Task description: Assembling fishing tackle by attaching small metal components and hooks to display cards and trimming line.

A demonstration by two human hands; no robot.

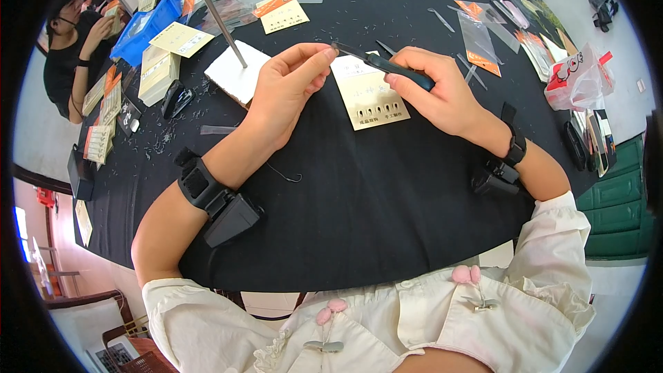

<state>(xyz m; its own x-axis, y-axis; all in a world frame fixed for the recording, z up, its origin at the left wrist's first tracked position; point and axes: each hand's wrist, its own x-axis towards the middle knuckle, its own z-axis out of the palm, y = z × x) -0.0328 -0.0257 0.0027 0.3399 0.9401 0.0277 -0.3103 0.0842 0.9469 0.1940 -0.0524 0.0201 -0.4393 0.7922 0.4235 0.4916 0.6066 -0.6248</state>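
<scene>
My left hand (289,90) is raised over the table, thumb and forefinger pinched on something too small to make out. A thin dark line with a curved end (295,178) shows below its wrist, on the black cloth. My right hand (442,93) is closed round the dark handle of a slim tool (400,71). The tool's narrow tip points left and reaches the left fingertips; whether it touches them I cannot tell. Beneath and between both hands lies a cream card (373,105) with a row of small dark hooks along its lower part.
A metal rod (219,17) rises from a white block (231,72) beside my left hand. Left are a blue bin (147,27), stacked cards (159,76), a black stapler (177,100) and scattered clippings. Clear sleeves (478,38) and a plastic bag (579,81) lie right. Another person (69,62) sits far left.
</scene>
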